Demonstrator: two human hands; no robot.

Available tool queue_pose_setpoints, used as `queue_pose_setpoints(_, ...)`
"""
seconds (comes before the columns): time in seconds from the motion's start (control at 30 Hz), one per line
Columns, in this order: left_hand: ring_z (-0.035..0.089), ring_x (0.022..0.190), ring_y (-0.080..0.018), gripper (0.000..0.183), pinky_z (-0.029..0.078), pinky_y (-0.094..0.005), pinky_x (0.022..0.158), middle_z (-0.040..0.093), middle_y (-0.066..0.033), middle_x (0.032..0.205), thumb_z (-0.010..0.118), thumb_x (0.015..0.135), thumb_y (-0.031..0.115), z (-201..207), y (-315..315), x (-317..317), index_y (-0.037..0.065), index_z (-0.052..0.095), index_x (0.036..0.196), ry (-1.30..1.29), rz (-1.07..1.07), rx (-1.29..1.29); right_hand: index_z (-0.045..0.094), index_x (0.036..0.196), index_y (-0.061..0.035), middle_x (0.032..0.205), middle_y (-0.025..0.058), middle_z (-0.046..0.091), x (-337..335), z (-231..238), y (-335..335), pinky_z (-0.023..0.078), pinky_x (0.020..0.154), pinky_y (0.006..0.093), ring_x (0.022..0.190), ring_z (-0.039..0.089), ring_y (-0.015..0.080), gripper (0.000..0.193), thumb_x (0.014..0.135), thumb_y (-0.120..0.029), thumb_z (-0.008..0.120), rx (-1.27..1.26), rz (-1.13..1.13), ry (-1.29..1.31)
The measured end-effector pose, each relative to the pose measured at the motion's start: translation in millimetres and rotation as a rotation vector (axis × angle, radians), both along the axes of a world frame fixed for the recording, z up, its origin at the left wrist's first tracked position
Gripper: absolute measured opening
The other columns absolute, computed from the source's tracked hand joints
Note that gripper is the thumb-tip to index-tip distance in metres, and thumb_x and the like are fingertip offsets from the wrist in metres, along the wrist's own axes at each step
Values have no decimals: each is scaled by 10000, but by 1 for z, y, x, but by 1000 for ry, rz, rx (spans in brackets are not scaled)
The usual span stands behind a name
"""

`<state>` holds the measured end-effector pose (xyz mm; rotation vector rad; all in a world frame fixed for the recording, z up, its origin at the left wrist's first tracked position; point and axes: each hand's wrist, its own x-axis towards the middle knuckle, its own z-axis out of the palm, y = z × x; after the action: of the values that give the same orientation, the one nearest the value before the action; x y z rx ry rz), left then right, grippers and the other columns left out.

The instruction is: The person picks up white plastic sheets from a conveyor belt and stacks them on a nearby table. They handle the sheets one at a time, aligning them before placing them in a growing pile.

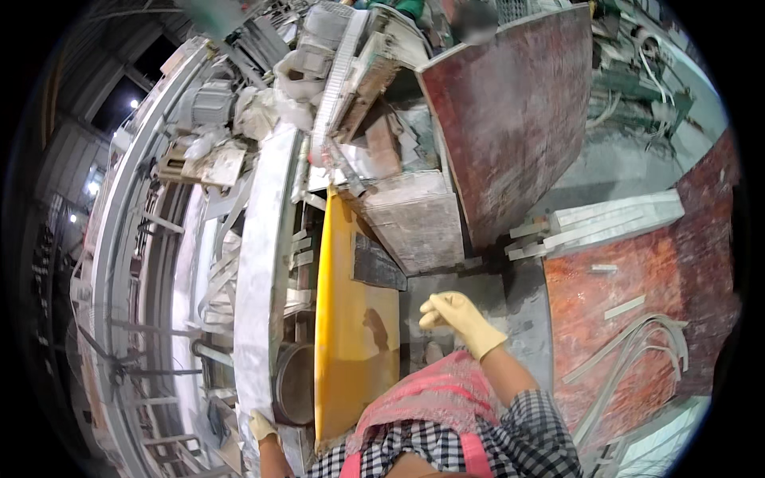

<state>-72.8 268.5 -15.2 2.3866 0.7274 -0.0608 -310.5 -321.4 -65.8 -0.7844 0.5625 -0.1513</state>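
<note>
Drum (296, 384) (contents unclear) | right hand (460, 313): fingers curled narrow | left hand (261, 427), beam (261, 279): fingers, cannot tell

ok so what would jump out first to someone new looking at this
Most likely the bright yellow panel, just left of the gloved right hand. After that, the big reddish-brown board at the top, right of centre, and the orange-red surface on the right with curved pale strips lying across it.

**Bright centre, dark rim**

Dark shadow (374, 328) on yellow panel (336, 366), just L of R-hand fingers (431, 319). Small lamps (93, 188) glare far L of fingers, backgd (52, 275) there dim. Blurry patch (476, 22) well above fingers, nr top edge. Fisheye bends edges; corners black.
</note>
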Motion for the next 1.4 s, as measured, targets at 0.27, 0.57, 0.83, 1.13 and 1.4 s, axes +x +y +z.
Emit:
queue_pose_setpoints(0.27, 708, 1044, -356, 814, 556, -502, 921, 718, -210, 1274, 520, 985, 689, -22, 50, 41, 42, 625, 1468, -58, 376, 172, 712, 1121, 40, 912, 183, 798, -60, -108, 36, 615, 767, 347, 818, 780, 241, 369, 1110, -299, 568, 162, -238, 203)
queue_pose_setpoints(0.57, 651, 1184, -376, 876, 545, -525, 919, 654, -179, 1405, 544, 957, 740, -50, 65, 42, 26, 583, 1463, -170, 529, -209, 709, 1091, 19, 898, 184, 797, -96, -129, -4, 627, 746, 349, 791, 785, 260, 347, 1116, -299, 573, 179, -280, 376)
queue_pose_setpoints(0.83, 596, 1364, -348, 803, 491, -455, 1137, 606, -217, 1483, 775, 894, 467, -4, -7, -7, 19, 526, 1513, 316, -360, 953, 702, 1113, 35, 890, 171, 788, -41, -55, -65, 612, 720, 345, 765, 772, 254, 380, 1104, -333, 607, -20, -126, 261)
queue_pose_setpoints(1.13, 648, 1114, -232, 448, 510, -339, 994, 678, -129, 1336, 557, 1059, 218, 12, -8, -78, -4, 600, 1445, -281, -123, -190, 715, 1132, 24, 925, 130, 778, 82, 43, 7, 598, 859, 327, 856, 757, 207, 362, 1088, -328, 639, -408, 341, 105)
queue_pose_setpoints(1.4, 626, 1319, -224, 429, 465, -351, 1158, 660, -152, 1407, 461, 1150, 169, 22, 30, -113, -6, 520, 1537, -361, -151, -523, 742, 1209, 25, 1034, 150, 801, 169, 138, 208, 538, 951, 321, 1003, 745, 216, 345, 1046, -258, 633, -936, 748, -142)
